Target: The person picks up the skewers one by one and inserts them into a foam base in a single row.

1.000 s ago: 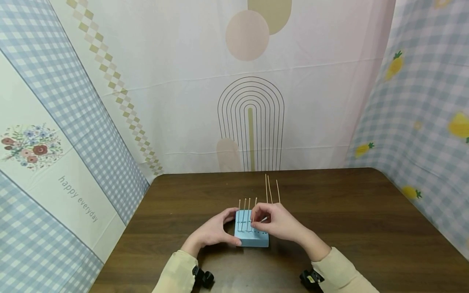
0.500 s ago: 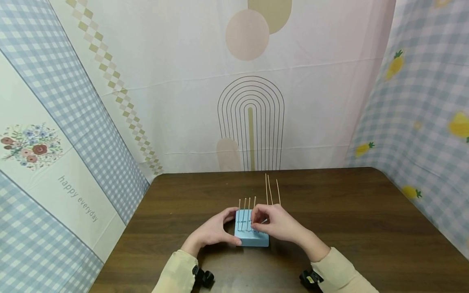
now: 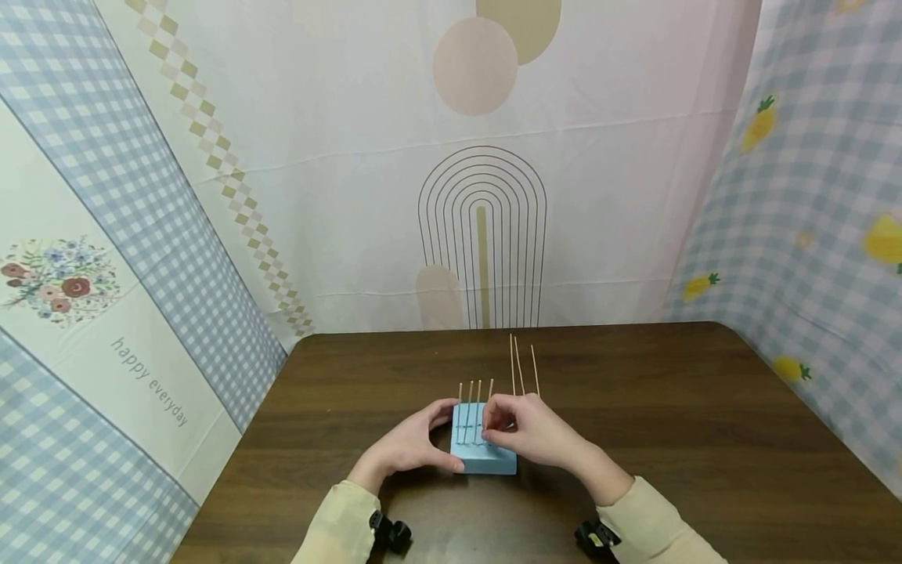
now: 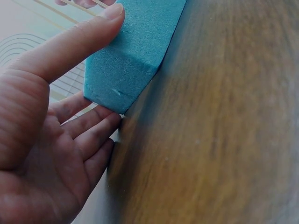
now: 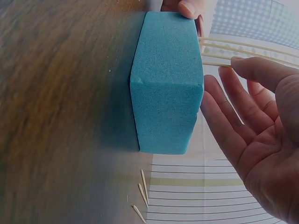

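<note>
A light blue foam block (image 3: 486, 460) (image 4: 135, 51) (image 5: 166, 84) lies on the dark wooden table (image 3: 705, 439). Several thin wooden sticks (image 3: 470, 392) (image 5: 243, 46) stand upright in a row along its top. My left hand (image 3: 412, 442) (image 4: 56, 116) grips the block's left end, thumb on the near side and fingers behind it. My right hand (image 3: 528, 431) (image 5: 252, 121) is at the block's right end and pinches the rightmost standing stick between thumb and fingertips. Its palm hides that stick's lower part in the head view.
Three loose sticks (image 3: 521, 364) (image 5: 142, 189) lie side by side on the table just behind my right hand. Patterned fabric walls (image 3: 486, 196) close off the back, left and right. Black wrist mounts (image 3: 391, 534) sit at the near edge.
My right hand has sunk slightly toward the block, and the pale stick end seen between its fingers a second ago is now covered. The left hand and block have not moved.
</note>
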The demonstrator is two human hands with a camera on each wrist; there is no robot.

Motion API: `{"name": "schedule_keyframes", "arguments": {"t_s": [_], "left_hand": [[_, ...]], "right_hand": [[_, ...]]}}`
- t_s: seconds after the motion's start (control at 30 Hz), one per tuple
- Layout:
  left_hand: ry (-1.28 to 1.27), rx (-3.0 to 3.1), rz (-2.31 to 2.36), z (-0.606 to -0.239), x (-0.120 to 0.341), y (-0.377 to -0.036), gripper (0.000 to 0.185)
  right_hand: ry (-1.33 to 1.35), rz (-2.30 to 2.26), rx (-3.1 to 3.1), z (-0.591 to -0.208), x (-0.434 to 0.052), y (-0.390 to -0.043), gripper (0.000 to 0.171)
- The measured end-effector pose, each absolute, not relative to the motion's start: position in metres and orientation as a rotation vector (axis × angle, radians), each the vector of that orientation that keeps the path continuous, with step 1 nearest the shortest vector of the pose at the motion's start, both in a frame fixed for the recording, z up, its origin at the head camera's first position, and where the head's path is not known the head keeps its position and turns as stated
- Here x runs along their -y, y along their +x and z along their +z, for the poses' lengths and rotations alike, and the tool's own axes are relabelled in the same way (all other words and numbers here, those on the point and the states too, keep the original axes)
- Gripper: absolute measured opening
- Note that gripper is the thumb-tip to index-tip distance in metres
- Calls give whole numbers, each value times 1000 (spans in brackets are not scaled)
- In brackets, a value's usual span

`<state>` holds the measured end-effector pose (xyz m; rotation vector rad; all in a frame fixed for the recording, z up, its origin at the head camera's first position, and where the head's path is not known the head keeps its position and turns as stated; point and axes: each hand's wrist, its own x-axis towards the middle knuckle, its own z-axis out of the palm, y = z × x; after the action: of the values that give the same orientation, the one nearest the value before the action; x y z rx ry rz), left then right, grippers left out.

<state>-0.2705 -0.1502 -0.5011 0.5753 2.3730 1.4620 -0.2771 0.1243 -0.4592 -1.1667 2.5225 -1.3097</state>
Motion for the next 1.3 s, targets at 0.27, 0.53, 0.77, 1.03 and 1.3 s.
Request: {"name": "schedule_keyframes", "arguments": {"t_s": [0.27,0.53,0.77,1.03,1.3], "left_hand": [[582,-2392,1449,-500,150,-269,105],[580,-2399,1436,-500,150,-269,104],[583,-2398,1433,-498,150,-269,103],[580,-2400,1424,-500,152,-270,104],[586,-2397,1429,-501,153,-272,104]], "right_hand": [[-1165,-1284,-2553,-461,-123,-275,18],[-1161,-1265,-2581,-460,-120,-271,18],[-1161,-1248,-2614,-458,-117,-269,19],[-1143,-1229,-2639,-458,-115,-269,21],[-1116,-1220,-2647,-459,-114,-270,21]]}}
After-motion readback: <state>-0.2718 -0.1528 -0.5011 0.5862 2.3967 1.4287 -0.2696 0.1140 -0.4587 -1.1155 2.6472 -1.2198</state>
